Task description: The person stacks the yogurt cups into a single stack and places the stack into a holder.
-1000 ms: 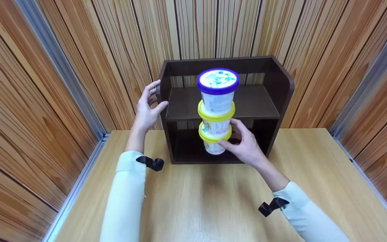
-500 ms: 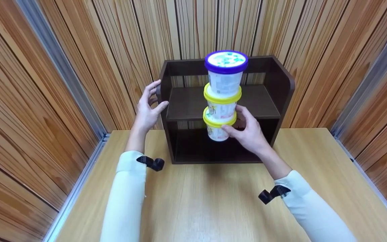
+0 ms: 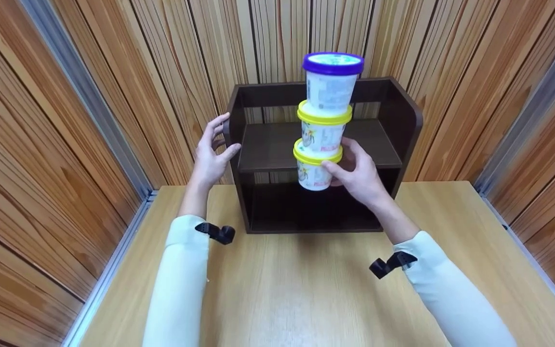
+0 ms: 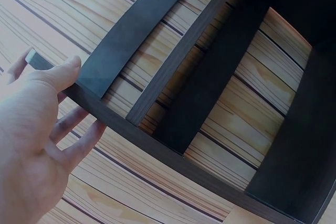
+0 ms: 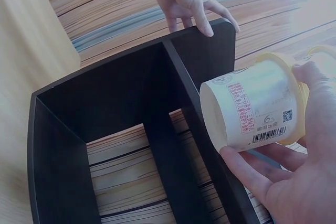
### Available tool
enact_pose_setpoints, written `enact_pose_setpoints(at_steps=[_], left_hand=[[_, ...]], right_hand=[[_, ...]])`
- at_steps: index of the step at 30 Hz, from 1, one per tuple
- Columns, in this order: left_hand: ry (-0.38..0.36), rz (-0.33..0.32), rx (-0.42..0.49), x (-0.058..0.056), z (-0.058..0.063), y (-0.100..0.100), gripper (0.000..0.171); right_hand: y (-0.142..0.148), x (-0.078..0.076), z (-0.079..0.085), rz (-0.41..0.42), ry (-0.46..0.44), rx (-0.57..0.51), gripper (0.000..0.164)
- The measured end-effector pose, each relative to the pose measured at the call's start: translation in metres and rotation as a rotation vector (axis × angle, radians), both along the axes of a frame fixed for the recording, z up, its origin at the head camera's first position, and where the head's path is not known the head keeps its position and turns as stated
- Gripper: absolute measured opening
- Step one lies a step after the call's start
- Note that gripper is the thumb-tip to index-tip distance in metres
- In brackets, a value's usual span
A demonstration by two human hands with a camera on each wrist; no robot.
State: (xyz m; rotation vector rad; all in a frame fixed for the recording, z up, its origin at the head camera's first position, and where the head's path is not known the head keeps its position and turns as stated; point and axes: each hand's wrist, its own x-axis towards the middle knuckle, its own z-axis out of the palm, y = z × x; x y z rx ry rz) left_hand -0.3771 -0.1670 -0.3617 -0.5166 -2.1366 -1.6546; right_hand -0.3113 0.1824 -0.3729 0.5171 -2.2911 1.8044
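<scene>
My right hand [image 3: 363, 177] grips the lowest of three stacked paper tubs, thumb in front and fingers round the far side. This bottom tub [image 3: 311, 174] and the middle tub [image 3: 322, 136] have yellow lids. On top stands a larger white tub [image 3: 331, 91] with a purple lid. The stack is held in the air before the dark brown two-tier shelf [image 3: 277, 144], leaning slightly right towards the top. In the right wrist view the bottom tub's barcode and base show. My left hand [image 3: 212, 161] holds the shelf's left side panel [image 4: 142, 135], thumb inside and fingers outside.
The shelf stands on a light wooden table [image 3: 277, 289], with an upper board [image 3: 268, 159] and a lower compartment [image 3: 277, 212] open to the front. Behind it rises a wood-panelled wall [image 3: 287, 43]. Metal rails run along both side walls.
My right hand has raised the stack of tubs from the lower compartment's height to in front of the upper board, moving slightly right. The left hand stays on the side panel.
</scene>
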Motion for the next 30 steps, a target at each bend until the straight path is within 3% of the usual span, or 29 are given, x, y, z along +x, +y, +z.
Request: enact_pose_setpoints(at_steps=[16,30], left_hand=[[-0.011,-0.009,0.010,0.003,0.001,0.000,0.073],[-0.004,-0.007,0.023,0.003,0.000,0.003,0.074]], right_hand=[[0.002,-0.013,0.012,-0.020,0.001,-0.040,0.063],[0.001,-0.029,0.011,-0.065,-0.014,-0.005,0.070]])
